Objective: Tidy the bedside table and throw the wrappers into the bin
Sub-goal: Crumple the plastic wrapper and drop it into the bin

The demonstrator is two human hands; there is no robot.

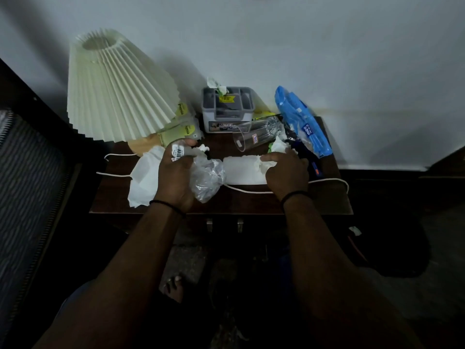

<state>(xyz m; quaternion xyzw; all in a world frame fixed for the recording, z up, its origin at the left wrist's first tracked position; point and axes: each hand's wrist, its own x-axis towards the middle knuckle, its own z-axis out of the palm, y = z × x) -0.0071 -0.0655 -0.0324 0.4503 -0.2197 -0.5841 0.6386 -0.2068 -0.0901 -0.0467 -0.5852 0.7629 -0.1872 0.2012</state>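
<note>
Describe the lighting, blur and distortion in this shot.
Head view: dim, bluish light; the lamp looks unlit and casts a soft shadow on the wall; the floor is nearly black; the blue pack is smeared by blur; wide-angle bending shows at the edges.

On the tabletop (327, 197) there is 1 lamp (118, 86), at its left rear corner. Beside the lamp's base lie 2 yellow-green labelled packets (182, 119). Right of the lamp stands 1 grey compartment box (227, 109), and right of that box lie 1 clear tumbler (256, 134) on its side and 1 blue packet (304, 124). In front of the lamp are 2 white paper sheets (144, 177) (241, 170), 1 clear crumpled wrapper (207, 180) and 1 white cord (329, 182). 2 hands (173, 177) (286, 172) are over it, each with 1 dark wristband (166, 205).
</note>
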